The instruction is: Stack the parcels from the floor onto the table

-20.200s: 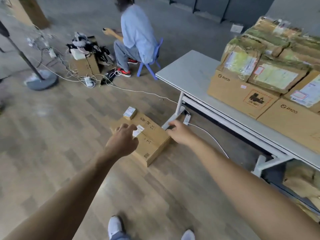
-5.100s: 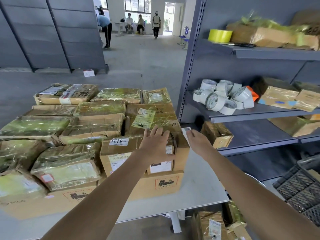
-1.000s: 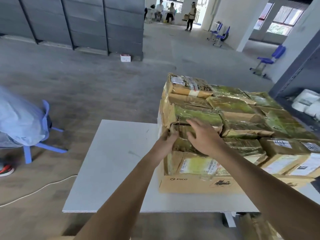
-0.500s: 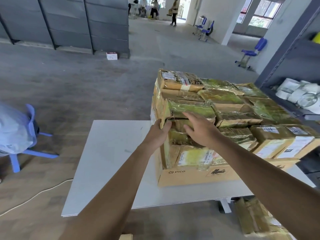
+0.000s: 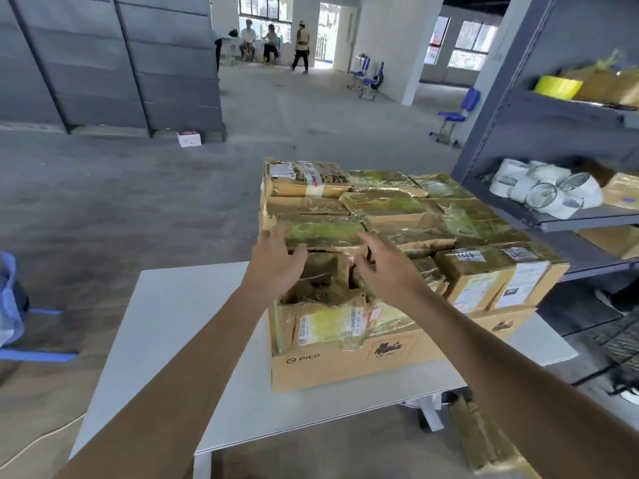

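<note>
parcels [image 5: 380, 202] atop pico box [image 5: 345, 369], left hand [image 5: 273, 264], right hand [image 5: 387, 271] at pile

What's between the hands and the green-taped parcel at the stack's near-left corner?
Nothing visible. The left hand touches the green-taped parcel at its near-left corner; the right hand hangs just before its near edge.
</note>
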The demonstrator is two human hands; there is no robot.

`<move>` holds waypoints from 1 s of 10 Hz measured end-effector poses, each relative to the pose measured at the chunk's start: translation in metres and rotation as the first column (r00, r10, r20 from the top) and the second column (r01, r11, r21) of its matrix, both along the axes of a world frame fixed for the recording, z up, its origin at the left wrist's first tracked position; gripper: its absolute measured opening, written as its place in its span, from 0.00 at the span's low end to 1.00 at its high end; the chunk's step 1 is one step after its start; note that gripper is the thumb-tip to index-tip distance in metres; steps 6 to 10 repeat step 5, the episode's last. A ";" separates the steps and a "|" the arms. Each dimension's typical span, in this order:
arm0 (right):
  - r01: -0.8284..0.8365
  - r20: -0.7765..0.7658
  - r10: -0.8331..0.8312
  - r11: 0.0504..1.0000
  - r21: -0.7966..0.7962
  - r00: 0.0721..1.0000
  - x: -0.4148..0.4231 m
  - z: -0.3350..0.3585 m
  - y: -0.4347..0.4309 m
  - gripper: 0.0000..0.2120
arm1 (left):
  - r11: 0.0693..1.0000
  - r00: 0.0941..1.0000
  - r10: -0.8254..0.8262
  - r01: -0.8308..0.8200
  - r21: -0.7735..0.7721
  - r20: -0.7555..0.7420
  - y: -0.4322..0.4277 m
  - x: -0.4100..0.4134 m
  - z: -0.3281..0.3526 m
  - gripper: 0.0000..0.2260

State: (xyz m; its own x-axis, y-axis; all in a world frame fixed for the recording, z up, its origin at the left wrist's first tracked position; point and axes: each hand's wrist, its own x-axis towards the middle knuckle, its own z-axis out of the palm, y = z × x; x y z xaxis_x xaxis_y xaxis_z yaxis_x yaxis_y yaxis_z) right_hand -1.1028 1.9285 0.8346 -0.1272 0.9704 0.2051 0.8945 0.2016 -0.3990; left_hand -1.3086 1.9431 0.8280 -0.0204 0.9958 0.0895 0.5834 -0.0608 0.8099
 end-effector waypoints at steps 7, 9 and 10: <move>0.036 -0.125 -0.042 0.998 -0.053 0.991 0.131 0.010 0.000 0.24 | 0.992 0.779 -0.114 0.127 -0.024 -0.616 -0.015 0.088 0.013 0.26; 0.036 -0.125 -0.042 0.998 -0.053 0.991 0.131 0.010 0.000 0.24 | 0.992 0.779 -0.114 0.127 -0.024 -0.616 -0.015 0.088 0.013 0.26; 0.036 -0.125 -0.042 0.998 -0.053 0.991 0.131 0.010 0.000 0.24 | 0.992 0.779 -0.114 0.127 -0.024 -0.616 -0.015 0.088 0.013 0.26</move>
